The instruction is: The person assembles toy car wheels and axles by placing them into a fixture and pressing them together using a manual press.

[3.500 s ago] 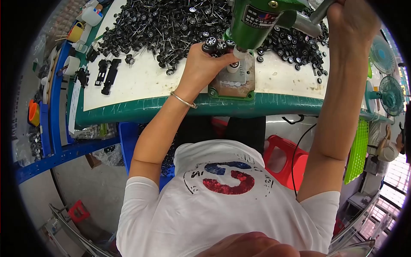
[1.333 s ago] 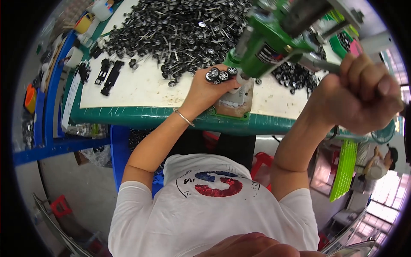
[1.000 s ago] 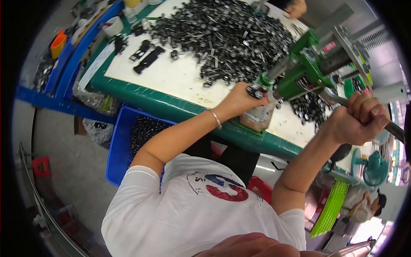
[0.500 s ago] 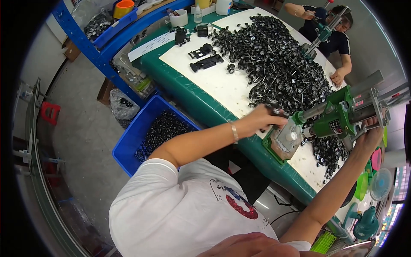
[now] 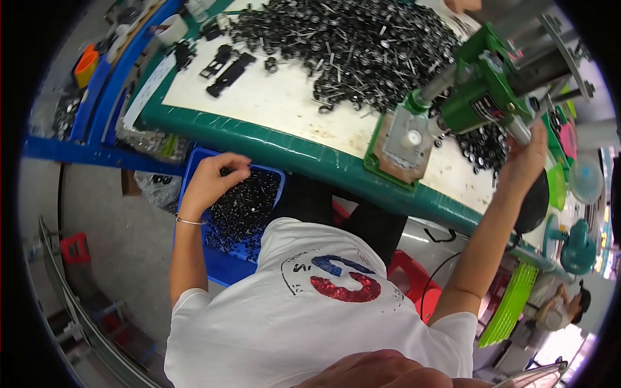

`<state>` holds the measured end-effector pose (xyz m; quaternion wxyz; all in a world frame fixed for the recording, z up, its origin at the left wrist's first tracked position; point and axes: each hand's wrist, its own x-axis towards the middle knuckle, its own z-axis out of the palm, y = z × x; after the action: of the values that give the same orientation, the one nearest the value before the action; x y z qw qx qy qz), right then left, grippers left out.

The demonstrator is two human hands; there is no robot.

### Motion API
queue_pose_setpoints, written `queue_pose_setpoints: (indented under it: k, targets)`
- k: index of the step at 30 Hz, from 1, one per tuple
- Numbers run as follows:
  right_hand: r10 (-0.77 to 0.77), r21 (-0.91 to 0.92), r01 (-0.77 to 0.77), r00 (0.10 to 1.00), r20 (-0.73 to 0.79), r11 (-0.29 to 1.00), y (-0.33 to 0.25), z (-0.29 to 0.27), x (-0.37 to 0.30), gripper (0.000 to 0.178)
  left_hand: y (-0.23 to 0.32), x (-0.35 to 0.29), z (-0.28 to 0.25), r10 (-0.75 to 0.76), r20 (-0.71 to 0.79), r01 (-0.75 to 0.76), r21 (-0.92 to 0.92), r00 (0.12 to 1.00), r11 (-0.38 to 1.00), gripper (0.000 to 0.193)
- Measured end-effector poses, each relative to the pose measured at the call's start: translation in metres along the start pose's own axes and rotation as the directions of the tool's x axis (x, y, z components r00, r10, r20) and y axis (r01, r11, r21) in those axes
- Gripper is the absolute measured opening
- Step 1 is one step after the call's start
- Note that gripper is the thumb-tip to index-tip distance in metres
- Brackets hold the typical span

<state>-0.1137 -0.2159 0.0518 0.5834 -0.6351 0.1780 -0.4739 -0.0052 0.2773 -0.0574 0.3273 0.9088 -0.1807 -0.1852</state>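
Parts (image 5: 242,207) are sitting in the blue bin (image 5: 223,268) under the bench; left hand (image 5: 210,181) is hovering there, fingers loosely curled, while right hand (image 5: 525,158) is gripping the press (image 5: 482,97) lever, keeping it raised.

Left arm hung down beside the body, elbow bent, bracelet at the wrist; left hand (image 5: 210,181) loosely curled, fingers pointing downward. Right arm stretched up and outward, nearly straight; right hand (image 5: 527,158) raised, fingers closed in a grip.

red stool (image 5: 420,288), orange tape roll (image 5: 86,64), teal fan (image 5: 577,237)
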Motion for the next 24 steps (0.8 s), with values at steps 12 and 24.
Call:
queue_pose_setpoints:
  k: [12, 24]
  targets:
    - [0.108, -0.614, 0.24, 0.874, 0.474, 0.752, 0.064, -0.023, -0.094, 0.016, 0.123, 0.12, 0.093, 0.553, -0.304, -0.532, 0.157, 0.776, 0.832, 0.016]
    - [0.05, -0.632, 0.278, 0.892, 0.449, 0.723, 0.098, -0.015, -0.082, 0.02, 0.178, 0.183, 0.122, 0.625, -0.218, -0.662, -0.23, 0.749, 0.713, 0.008]
